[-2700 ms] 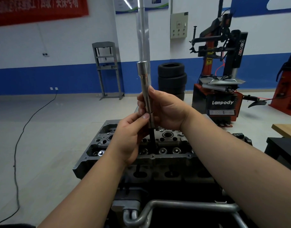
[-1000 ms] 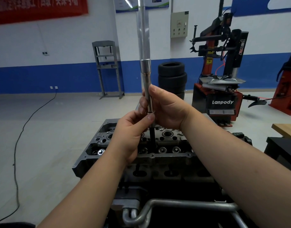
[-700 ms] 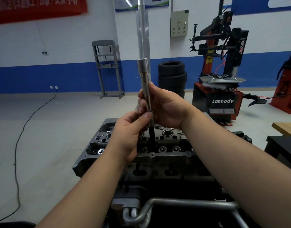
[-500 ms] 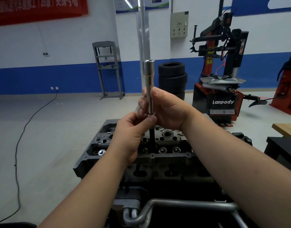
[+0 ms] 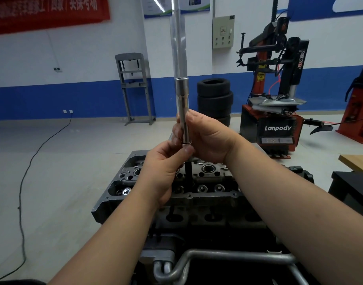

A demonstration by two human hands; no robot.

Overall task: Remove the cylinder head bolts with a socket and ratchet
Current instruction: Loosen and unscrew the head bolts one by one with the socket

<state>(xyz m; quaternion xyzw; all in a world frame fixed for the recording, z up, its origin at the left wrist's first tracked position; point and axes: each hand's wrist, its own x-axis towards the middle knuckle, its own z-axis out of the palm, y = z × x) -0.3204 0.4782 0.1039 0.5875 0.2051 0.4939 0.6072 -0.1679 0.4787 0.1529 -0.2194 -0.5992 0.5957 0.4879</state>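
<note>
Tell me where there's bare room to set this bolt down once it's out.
Bare floor lies left of the cylinder head, short of the black cable. The wooden bench corner at right looks bare. The head's top is crowded with ports and holes.

The long handle [image 5: 178, 38] runs off the frame's top edge, blurred. The bolt's [image 5: 189, 171] head hides behind the left hand [image 5: 166, 167]; the red banner [image 5: 49, 11] is cropped upper left.

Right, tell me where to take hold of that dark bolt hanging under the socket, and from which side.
Grip the bare dark shank of the bolt just below the socket, coming from the left. It hangs upright over the cylinder head, the right hand already wraps the socket, and the left hand sits by the joint.
</note>
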